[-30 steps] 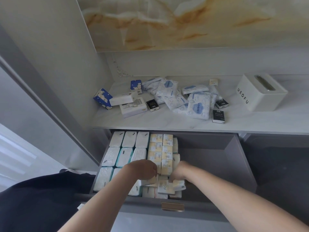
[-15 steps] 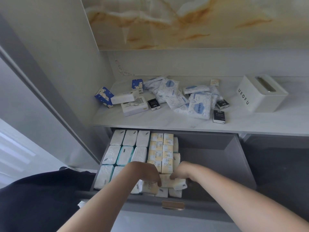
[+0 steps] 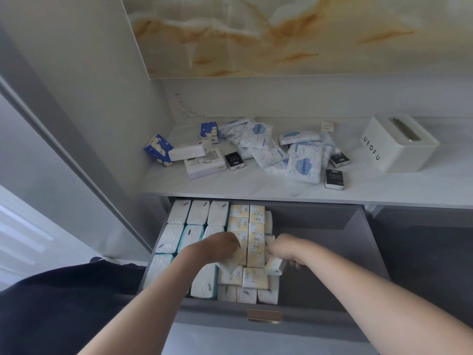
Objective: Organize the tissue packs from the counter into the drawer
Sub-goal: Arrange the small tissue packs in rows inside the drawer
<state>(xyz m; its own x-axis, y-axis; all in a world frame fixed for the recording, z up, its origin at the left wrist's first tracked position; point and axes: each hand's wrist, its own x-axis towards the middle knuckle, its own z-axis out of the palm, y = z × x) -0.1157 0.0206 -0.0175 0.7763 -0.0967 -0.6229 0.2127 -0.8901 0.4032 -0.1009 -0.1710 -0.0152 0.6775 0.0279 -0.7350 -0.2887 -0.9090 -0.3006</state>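
- I am seating small packs in the drawer (image 3: 320, 226), whose nine o'clock half is filled.
- My left hand (image 3: 220, 248) curls round a tilted yellow pack (image 3: 231, 263), and my right hand (image 3: 284, 248) grips a white pack (image 3: 273, 268).
- Next, I judge, I should press both flat, then reach to twelve o'clock for the loose packs (image 3: 294, 155) on the counter (image 3: 256, 190).

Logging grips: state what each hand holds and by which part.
Left hand: tilted yellow pack, upper edge. Right hand: white pack, upper end.

A home, by the look of it. Marble-look back panel (image 3: 281, 34), white tissue box (image 3: 399, 147) on the counter (image 3: 256, 187), grey drawer (image 3: 320, 221) below
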